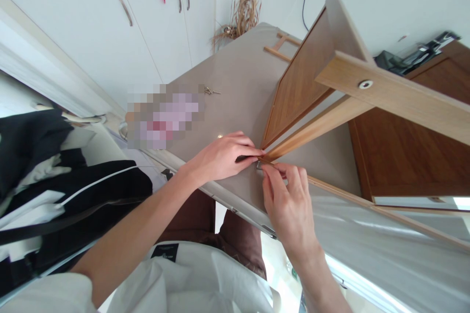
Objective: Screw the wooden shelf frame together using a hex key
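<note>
The wooden frame [319, 123] stands at a slant on the gray table [235, 98], and its low corner is right at the two hands. The left hand [226, 155] touches that corner with its finger and thumb tips close together, but I cannot tell if they grip it. The right hand [290, 195] seems to pinch a little metal key [259, 165] at the same corner. I think the work is only part done. The slanted bar already meets the long top bar [407, 97], which has a round metal fitting [365, 84] in it. A few small gold screws [211, 91] lie loose on the table, and a thin wooden piece [278, 54] lies apart at the back, so some joining looks left.
</note>
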Tool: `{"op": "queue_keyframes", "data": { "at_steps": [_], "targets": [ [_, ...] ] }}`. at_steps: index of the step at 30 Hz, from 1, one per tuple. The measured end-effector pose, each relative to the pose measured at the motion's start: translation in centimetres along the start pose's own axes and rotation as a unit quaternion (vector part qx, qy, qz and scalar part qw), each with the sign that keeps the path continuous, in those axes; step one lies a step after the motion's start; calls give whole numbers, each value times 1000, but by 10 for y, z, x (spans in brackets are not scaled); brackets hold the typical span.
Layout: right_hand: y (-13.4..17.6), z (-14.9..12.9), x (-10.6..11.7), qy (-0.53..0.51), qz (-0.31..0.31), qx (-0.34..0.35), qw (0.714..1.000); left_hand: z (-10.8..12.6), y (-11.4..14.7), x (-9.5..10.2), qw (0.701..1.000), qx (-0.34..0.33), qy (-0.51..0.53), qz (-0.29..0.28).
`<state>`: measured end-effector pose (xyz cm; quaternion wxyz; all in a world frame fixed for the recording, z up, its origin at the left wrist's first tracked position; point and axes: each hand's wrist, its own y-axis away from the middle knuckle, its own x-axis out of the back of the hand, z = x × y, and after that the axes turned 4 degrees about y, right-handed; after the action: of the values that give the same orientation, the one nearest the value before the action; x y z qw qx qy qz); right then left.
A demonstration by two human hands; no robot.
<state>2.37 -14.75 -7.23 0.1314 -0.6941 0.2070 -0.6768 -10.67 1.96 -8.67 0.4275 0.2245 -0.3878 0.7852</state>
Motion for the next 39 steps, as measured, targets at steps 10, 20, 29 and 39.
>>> {"op": "queue_keyframes", "data": {
  "at_steps": [10, 20, 29, 39],
  "targets": [
    [-2, 3, 0, -11, 8, 5, 1000, -2, 0, -1, 1000, -6, 5, 0],
    [-3, 2, 0, -19, 18, -15, 1000, -2, 0, -2, 1000, -3, 4, 3],
    [0, 4, 1, -21, 31, -19, 999, 1, -1, 0, 1000, -4, -2, 5],
    [6, 8, -3, -14, 16, -30, 999, 1, -2, -1, 1000, -11, -8, 12]
  ]
}}
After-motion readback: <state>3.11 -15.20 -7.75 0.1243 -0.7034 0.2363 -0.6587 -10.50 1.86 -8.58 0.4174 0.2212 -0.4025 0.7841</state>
